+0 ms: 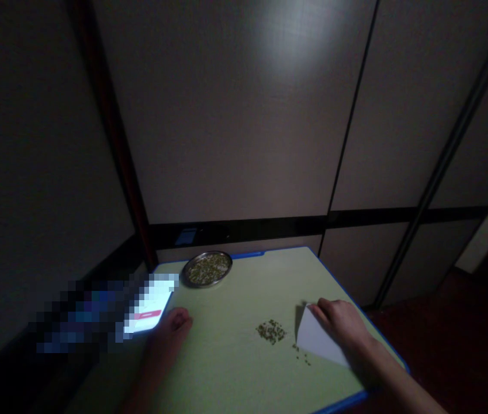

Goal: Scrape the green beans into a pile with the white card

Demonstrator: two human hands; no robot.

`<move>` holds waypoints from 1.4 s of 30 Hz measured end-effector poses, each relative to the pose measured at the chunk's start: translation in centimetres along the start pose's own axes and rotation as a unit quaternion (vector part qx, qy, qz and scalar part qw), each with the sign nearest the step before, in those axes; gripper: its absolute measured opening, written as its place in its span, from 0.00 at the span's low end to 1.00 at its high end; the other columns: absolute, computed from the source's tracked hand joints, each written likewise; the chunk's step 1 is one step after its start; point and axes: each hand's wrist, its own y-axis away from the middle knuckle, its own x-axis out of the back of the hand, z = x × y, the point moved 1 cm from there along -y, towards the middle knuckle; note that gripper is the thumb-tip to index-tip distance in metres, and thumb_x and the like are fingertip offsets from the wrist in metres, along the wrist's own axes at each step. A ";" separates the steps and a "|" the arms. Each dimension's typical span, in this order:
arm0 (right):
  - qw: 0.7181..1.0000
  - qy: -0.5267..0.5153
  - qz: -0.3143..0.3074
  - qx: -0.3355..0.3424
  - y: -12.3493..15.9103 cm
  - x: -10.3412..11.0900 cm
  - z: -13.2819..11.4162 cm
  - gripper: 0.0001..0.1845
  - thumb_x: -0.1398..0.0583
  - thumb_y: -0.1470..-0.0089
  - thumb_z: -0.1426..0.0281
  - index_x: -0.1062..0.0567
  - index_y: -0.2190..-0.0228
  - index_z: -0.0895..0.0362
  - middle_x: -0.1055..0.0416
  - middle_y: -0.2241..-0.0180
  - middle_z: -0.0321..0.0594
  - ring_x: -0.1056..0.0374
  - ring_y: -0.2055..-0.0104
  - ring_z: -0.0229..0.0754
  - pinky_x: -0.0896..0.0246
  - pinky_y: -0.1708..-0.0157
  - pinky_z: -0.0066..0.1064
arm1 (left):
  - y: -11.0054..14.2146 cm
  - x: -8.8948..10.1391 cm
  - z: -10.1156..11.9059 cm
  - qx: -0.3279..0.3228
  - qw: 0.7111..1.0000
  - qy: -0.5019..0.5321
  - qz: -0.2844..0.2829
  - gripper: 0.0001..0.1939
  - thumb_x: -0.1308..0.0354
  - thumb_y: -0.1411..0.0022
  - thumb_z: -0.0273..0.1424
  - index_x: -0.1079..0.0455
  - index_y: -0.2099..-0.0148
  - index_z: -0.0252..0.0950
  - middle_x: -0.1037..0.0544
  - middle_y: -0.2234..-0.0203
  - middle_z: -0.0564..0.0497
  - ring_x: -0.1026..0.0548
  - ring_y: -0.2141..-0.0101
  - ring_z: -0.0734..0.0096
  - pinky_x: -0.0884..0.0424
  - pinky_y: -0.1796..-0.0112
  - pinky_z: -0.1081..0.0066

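My right hand (342, 319) grips a stiff white sheet (318, 339), perhaps paper or card, by its upper edge. The sheet is tilted, with its lower edge at the tabletop. Just left of it lies a small pile of green and brown grains or seeds (272, 332), and a few loose ones are scattered below the sheet's left corner. My left hand (176, 326) rests on the left side of the table with its fingers curled closed, and I see nothing in them. A round metal plate (186, 280) full of similar greenish grains stands at the table's back left.
The light green table (227, 368) has a blue rim. A lit screen (151, 305), partly blurred out, is beside my left hand. Dark panelled cabinet doors (235, 126) rise behind the table. Dark reddish floor (455, 339) shows at the right.
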 end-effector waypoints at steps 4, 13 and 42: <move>1.000 0.005 0.006 -0.002 0.5 0.0 -0.4 0.29 0.58 0.35 0.53 0.25 0.70 0.53 0.22 0.72 0.44 0.27 0.69 0.45 0.47 0.71 0.31 | -0.1 -0.2 -0.4 -0.004 1.000 -0.002 0.002 0.10 0.46 0.53 0.40 0.34 0.70 0.40 0.29 0.80 0.56 0.30 0.75 0.69 0.37 0.72 0.72; 1.000 -0.021 0.005 -0.013 0.9 0.8 -0.4 0.28 0.57 0.36 0.53 0.25 0.71 0.53 0.23 0.73 0.43 0.27 0.69 0.44 0.48 0.72 0.30 | -0.6 -0.6 -1.6 -0.012 1.000 0.000 -0.001 0.11 0.46 0.52 0.42 0.35 0.71 0.40 0.30 0.80 0.57 0.31 0.76 0.70 0.37 0.73 0.73; 0.999 0.044 0.016 0.000 -0.1 3.2 -1.3 0.29 0.58 0.36 0.51 0.27 0.72 0.51 0.22 0.73 0.40 0.26 0.70 0.44 0.51 0.74 0.30 | -0.5 -0.7 -1.4 -0.008 1.000 0.003 0.013 0.11 0.45 0.53 0.41 0.35 0.71 0.40 0.32 0.81 0.58 0.33 0.77 0.72 0.38 0.74 0.73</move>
